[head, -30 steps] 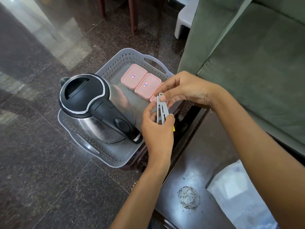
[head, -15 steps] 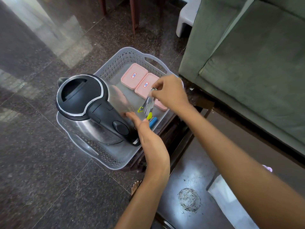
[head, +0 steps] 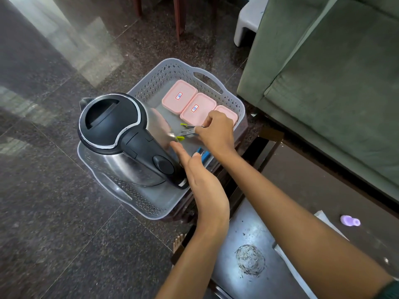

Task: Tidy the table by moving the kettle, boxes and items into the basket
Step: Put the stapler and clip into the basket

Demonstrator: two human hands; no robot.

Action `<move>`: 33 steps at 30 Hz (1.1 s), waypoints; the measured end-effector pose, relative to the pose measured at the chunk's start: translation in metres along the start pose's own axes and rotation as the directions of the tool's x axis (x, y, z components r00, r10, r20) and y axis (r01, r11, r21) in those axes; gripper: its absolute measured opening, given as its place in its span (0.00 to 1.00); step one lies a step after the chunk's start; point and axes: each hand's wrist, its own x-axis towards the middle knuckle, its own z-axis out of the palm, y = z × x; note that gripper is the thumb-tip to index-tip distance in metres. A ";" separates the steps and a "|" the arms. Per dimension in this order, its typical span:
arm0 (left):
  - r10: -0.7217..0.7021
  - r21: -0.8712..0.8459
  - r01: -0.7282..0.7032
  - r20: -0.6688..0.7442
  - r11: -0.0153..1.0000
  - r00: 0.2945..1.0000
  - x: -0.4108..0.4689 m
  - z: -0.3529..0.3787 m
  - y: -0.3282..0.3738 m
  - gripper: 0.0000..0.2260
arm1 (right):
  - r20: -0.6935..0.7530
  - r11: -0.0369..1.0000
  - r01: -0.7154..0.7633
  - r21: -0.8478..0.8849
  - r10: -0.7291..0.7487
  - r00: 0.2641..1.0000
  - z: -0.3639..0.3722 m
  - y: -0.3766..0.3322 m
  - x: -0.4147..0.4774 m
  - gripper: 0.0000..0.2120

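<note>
Item: basket [head: 151, 87], grey, perforated, centre of frame. Contents: kettle [head: 121, 134], steel with black lid, at the left side; three pink boxes [head: 197, 108] in a row at the upper right; a blue item [head: 204, 156] on the floor of the basket, partly hidden.

Right hand [head: 217, 132]: a small metal tool with yellow-green tips [head: 186, 132] is pinched over the gap between kettle and boxes.

Left hand [head: 201, 182]: flat, released, nothing held, just beside the kettle handle.

Table [head: 302, 190]: a purple item [head: 349, 221] is seen at right.

Risk: the tool may be dropped against the kettle wall or snagged in the perforations if released from height.
</note>
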 end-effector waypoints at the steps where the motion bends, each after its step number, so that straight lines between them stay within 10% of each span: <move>1: -0.001 0.004 0.001 0.000 1.000 1.000 0.000 0.000 -0.001 0.42 | 0.024 0.999 0.008 -0.040 -0.007 1.000 -0.001 0.000 0.000 0.04; 6: 0.032 -0.021 -0.032 -0.002 0.999 1.000 0.000 0.001 0.001 0.32 | 0.212 0.925 0.183 -0.334 -0.116 0.970 -0.005 -0.003 -0.006 0.06; 11: 0.035 -0.019 -0.035 -0.008 0.999 0.999 -0.001 0.002 0.004 0.23 | 0.292 0.624 0.407 -0.667 -0.283 0.913 -0.001 -0.005 -0.017 0.11; 33: 0.060 -0.001 -0.060 -0.012 0.998 0.998 0.001 0.002 -0.001 0.22 | 0.447 0.373 0.554 -0.744 -0.337 0.829 -0.013 0.010 -0.015 0.11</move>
